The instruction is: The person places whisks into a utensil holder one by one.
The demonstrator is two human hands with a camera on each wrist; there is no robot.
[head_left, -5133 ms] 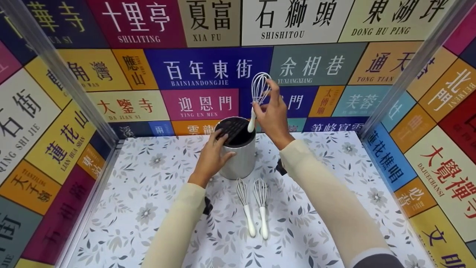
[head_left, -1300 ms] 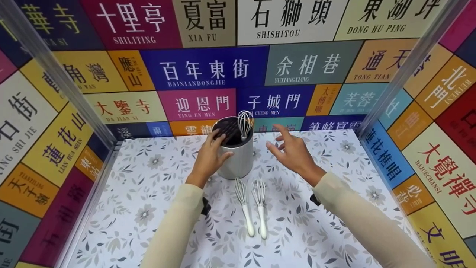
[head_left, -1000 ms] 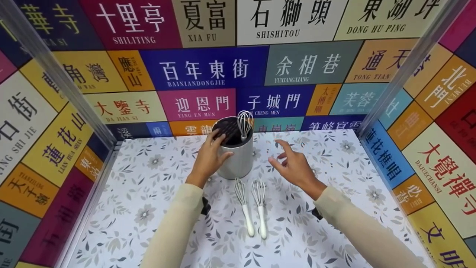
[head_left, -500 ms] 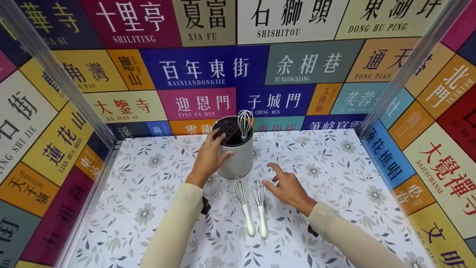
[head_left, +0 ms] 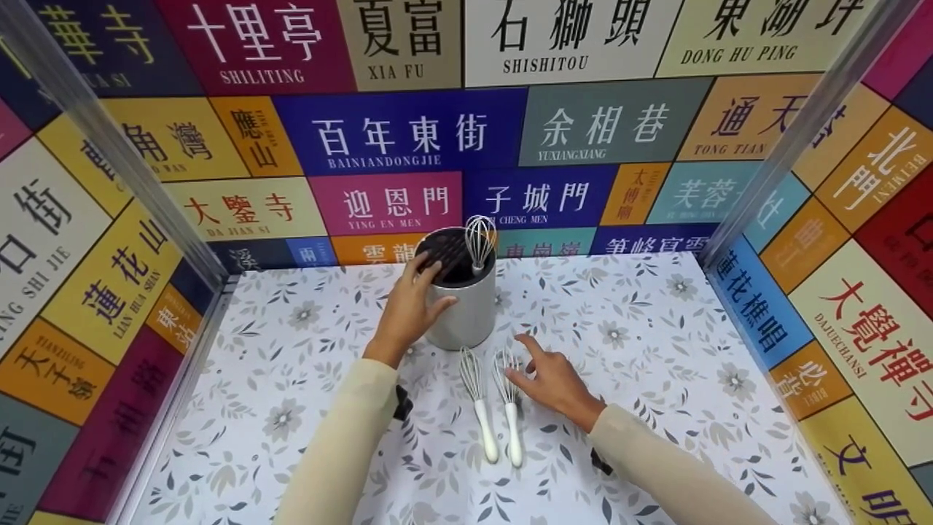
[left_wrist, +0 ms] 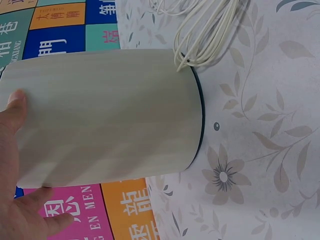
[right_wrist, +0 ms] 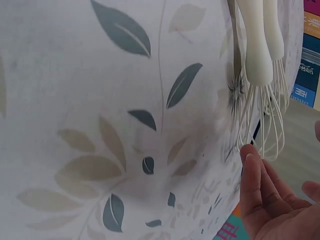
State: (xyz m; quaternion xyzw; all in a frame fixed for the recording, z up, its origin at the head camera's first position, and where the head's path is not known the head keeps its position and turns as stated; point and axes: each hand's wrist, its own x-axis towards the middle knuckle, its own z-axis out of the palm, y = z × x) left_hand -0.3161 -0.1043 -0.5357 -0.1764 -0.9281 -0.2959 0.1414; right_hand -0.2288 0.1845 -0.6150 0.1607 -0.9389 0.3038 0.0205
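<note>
A grey cylindrical utensil holder (head_left: 463, 317) with a dark slotted insert stands on the table. My left hand (head_left: 408, 313) holds it by the rim, fingers over the top edge and thumb on the wall; the left wrist view has the thumb (left_wrist: 18, 102) against its side. One white whisk (head_left: 479, 248) is upright in the holder, wires up, its handle hidden inside. Two more whisks lie side by side in front: a left whisk (head_left: 487, 430) and a right whisk (head_left: 514, 434). My right hand (head_left: 555, 379), fingers loosely bent, hovers at the right whisk's wires, holding nothing.
The table (head_left: 306, 437) has a white cloth with grey leaves and flowers. Behind it rises a wall (head_left: 401, 131) of colourful name panels, with similar panels on both sides. Clear upright posts (head_left: 157, 168) mark the back corners.
The right hand carried a whisk over the holder; that whisk now stands inside, released. Since then the right hand has moved down and toward the right whisk on the table. The left hand stays put.
</note>
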